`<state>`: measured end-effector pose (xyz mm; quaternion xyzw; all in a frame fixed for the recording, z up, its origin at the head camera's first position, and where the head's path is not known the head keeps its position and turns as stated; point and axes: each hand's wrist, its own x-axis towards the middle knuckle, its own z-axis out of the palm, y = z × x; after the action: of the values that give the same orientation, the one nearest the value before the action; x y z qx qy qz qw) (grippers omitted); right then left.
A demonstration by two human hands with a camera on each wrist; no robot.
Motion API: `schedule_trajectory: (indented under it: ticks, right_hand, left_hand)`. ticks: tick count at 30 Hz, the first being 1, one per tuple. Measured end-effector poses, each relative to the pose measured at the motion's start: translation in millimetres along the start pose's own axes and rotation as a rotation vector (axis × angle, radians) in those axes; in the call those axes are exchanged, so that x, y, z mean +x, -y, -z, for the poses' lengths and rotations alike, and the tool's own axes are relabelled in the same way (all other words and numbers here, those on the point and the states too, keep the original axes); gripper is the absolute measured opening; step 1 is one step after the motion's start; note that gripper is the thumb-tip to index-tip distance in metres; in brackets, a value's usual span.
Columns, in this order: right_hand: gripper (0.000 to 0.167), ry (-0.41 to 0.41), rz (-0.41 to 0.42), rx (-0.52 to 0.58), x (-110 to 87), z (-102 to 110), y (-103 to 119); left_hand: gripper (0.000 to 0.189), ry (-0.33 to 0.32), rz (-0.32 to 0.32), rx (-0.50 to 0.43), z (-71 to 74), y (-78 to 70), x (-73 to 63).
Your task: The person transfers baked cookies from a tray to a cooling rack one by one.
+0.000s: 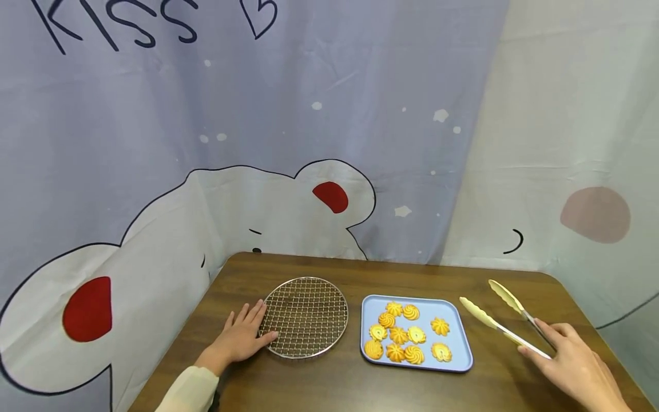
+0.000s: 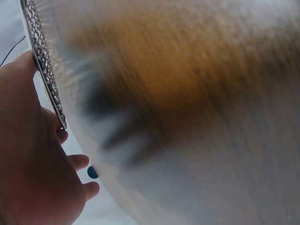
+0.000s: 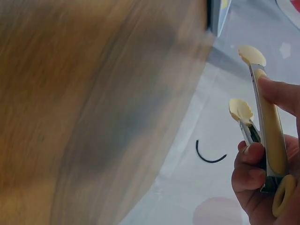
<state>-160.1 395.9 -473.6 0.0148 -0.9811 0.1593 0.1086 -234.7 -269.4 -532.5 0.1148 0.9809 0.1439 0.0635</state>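
My left hand [image 1: 241, 335] lies at the left edge of a round wire cooling rack [image 1: 305, 317], its fingers extended and its thumb touching the mesh. In the left wrist view the rack [image 2: 43, 61] appears edge-on beside the hand [image 2: 40, 140]. My right hand [image 1: 579, 360] grips a pair of tongs [image 1: 507, 331] with cream tips. The tongs' arms are spread apart, with nothing between the tips. The right wrist view shows my thumb on one arm of the tongs [image 3: 269, 122] and curled fingers on the other. Several piped cookies [image 1: 399, 335] lie on a light blue tray [image 1: 453, 361] between the hands.
The brown wooden table [image 1: 309, 389] carries the rack on the left and the tray right of centre. A printed curtain [image 1: 391, 143] hangs behind and around the table. A dark cord [image 1: 628, 312] runs beyond the right table edge.
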Motion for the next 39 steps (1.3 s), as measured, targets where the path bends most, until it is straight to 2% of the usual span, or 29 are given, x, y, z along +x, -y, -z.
schedule_trajectory:
  ticks: [5, 15, 26, 33, 39]
  right_hand:
    - [0.076, -0.038, 0.056, 0.004, -3.2, -3.1, 11.5]
    - [0.075, 0.054, 0.094, 0.007, -5.0, -10.4, 25.1]
    - [0.067, 0.084, 0.131, -0.001, -10.0, -18.6, 31.1]
    - [0.064, 0.080, 0.146, -0.029, -9.4, -13.4, 40.8]
    - [0.059, 0.136, 0.139, -0.071, -3.7, -3.7, 54.2]
  left_hand:
    - [0.089, 0.007, 0.004, 0.000, 0.8, -0.4, 0.2]
    - [0.088, 0.007, 0.008, 0.006, -0.8, 1.5, 4.6]
    - [0.090, 0.015, 0.008, 0.013, 2.5, 0.1, 4.4]
    - [0.090, 0.024, 0.014, 0.019, 2.1, 3.0, 3.4]
    - [0.091, 0.017, 0.013, 0.017, 1.9, 3.4, 3.0]
